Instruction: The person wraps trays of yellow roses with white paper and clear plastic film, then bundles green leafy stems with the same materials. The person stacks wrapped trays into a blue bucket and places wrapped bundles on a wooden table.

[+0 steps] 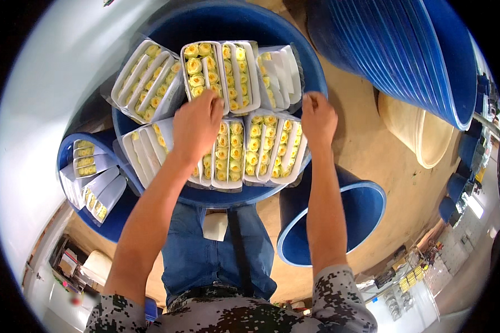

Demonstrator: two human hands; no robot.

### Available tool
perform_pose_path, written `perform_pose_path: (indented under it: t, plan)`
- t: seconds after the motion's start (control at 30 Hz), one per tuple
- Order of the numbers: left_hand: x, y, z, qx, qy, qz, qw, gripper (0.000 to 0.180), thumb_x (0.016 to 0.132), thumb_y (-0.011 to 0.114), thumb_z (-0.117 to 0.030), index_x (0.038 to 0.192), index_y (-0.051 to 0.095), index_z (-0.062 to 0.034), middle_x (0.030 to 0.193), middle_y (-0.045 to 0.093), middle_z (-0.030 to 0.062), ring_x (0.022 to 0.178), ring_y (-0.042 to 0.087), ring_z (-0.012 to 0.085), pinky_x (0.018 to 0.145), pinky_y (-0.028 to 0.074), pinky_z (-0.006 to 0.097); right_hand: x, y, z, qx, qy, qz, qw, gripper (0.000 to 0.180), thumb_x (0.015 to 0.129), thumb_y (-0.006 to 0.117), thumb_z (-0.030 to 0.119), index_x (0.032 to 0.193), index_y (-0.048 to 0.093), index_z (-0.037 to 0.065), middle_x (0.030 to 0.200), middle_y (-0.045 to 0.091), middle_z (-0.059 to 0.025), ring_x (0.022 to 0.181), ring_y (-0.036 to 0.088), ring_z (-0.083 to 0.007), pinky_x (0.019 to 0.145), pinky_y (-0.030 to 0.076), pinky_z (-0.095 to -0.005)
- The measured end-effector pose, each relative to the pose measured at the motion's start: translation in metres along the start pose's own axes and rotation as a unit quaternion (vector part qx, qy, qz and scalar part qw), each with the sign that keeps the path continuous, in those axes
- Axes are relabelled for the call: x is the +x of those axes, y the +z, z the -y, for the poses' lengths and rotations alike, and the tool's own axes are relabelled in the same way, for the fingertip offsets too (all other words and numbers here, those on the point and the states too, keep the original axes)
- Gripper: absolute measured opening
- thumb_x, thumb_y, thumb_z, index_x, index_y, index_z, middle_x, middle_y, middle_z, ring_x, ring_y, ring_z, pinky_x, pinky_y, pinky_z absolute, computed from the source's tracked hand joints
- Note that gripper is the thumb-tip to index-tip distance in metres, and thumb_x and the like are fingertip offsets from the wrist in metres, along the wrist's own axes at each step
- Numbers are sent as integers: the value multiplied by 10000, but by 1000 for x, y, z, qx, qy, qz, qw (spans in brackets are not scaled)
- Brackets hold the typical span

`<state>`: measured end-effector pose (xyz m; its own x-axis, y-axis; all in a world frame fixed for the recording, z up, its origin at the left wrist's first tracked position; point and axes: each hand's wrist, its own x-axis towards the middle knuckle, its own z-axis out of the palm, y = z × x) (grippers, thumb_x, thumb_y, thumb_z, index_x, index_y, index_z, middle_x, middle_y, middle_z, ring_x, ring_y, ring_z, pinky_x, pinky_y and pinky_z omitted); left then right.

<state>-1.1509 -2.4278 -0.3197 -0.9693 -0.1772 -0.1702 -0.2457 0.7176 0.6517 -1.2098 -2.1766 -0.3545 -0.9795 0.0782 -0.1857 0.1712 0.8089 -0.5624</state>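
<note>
Tan floor (366,144), stacked blue barrels (405,50). Left hand (197,125) and right hand (318,116), fingers curled, grip wrapped yellow-rose bunches (272,147) in a blue barrel (233,22).

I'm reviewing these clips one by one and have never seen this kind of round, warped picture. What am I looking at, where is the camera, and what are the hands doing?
There is no machine here: a person works with two bare hands. The single picture comes from a wide fisheye camera worn on the person's head, looking down, which is why straight edges bend near the rim. Both forearms enter from the lower edge.

Below them stands a large blue tub packed with bundles of yellow roses wrapped in white paper sleeves. The left hand rests on top of the bundles near the middle. The right hand is at the edge of a bundle on the right; whether it grips the wrapping I cannot tell.

A smaller blue tub with more bundles stands to the left, and an empty blue tub to the right.
</note>
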Motion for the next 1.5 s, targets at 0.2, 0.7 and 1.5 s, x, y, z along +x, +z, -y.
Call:
perform_pose_path:
  t: [0.2,0.7,1.5]
  plan:
    - [79,28,4,180,-57,91,978,291,912,593,-305,907,636,-18,820,687,177,773,667,381,685,532,478,83,90,-43,-113,8,158,981,305,906,567,332,1038,674,79,1057,682,-186,974,655,-379,857,525,-425]
    - [56,14,49,93,26,97,991,181,838,579,-197,769,597,-31,686,621,201,651,619,398,615,491,478,50,47,19,-106,53,96,988,257,894,555,285,918,639,43,922,674,-234,866,649,-422,777,512,-486]
    - [106,-71,178,334,74,2,940,226,919,563,-231,1074,631,-80,1040,654,125,970,627,332,819,522,455,-18,27,46,-21,-52,-26,998,157,915,588,160,973,648,27,903,658,-174,791,660,-313,712,522,-398]
